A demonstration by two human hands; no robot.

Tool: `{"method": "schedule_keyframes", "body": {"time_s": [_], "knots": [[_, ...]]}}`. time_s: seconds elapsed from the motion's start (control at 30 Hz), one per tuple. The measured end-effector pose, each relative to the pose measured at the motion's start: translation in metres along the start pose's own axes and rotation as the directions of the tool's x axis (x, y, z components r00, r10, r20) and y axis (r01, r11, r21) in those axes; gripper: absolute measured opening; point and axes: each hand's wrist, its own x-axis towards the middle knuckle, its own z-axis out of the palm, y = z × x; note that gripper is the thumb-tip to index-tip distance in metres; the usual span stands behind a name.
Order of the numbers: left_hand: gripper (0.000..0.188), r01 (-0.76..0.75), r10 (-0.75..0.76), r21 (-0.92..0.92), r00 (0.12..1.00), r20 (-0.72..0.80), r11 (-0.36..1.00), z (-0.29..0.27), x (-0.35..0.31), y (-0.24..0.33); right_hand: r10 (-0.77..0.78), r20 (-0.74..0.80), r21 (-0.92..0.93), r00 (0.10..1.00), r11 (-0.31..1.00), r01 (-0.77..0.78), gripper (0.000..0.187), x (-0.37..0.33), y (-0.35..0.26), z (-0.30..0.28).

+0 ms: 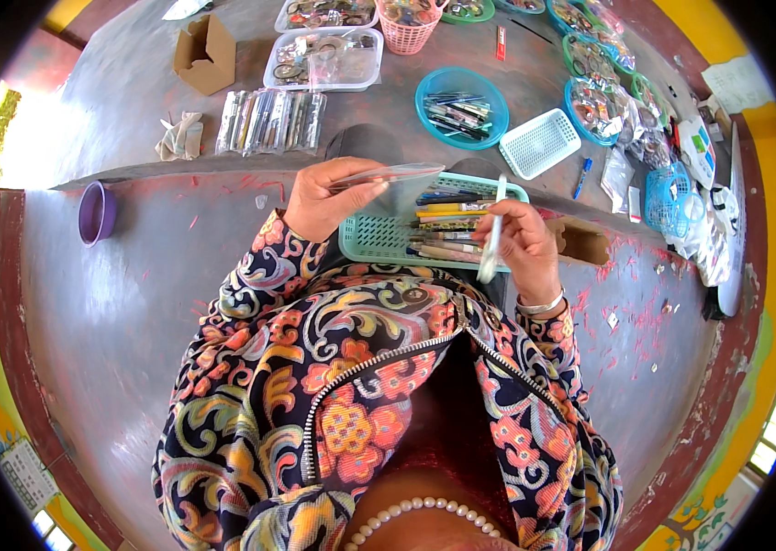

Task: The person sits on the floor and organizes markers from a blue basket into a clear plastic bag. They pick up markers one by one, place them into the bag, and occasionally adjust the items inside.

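My left hand [333,195] is closed on the end of a clear plastic bag [403,172], which stretches out to the right. In my right hand [527,246], a slim white pen-like stick [494,237] is pinched between thumb and fingers. Its lower end is blurred, so its exact kind is hard to make out. Beneath both hands a light green plastic basket [371,241] sits at my lap. Pens and pencils [452,223] lie crosswise in it, some yellow, some dark and some pale. The bag and my hands cover parts of the basket.
On the grey table ahead are filled clear pouches [270,121], a blue bowl of pens [463,103], a white basket [540,144], a cardboard box [204,55] and trays of small items. A purple tub [97,213] stands left; another cardboard box [582,241] is by my right hand.
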Motion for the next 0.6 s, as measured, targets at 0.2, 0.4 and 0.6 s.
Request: {"method": "schedule_keyframes", "body": {"time_s": [0.2, 0.4, 0.6], "knots": [[0.031, 0.018, -0.017, -0.016, 0.999, 0.036, 1.000, 0.000, -0.002, -0.004, -0.166, -0.234, -0.312, 0.958, 0.946, 0.088, 0.018, 0.004, -0.018, -0.007], [0.036, 0.005, -0.001, -0.051, 0.997, 0.075, 0.999, 0.001, -0.002, -0.009, -0.367, -0.204, -0.223, 0.908, 0.920, 0.322, 0.040, 0.018, -0.049, 0.001], [0.038, 0.063, -0.049, -0.104, 0.990, 0.129, 0.993, 0.002, -0.003, -0.004, -0.461, -0.154, -0.193, 0.874, 0.882, 0.431, 0.062, 0.037, -0.081, 0.040]]}}
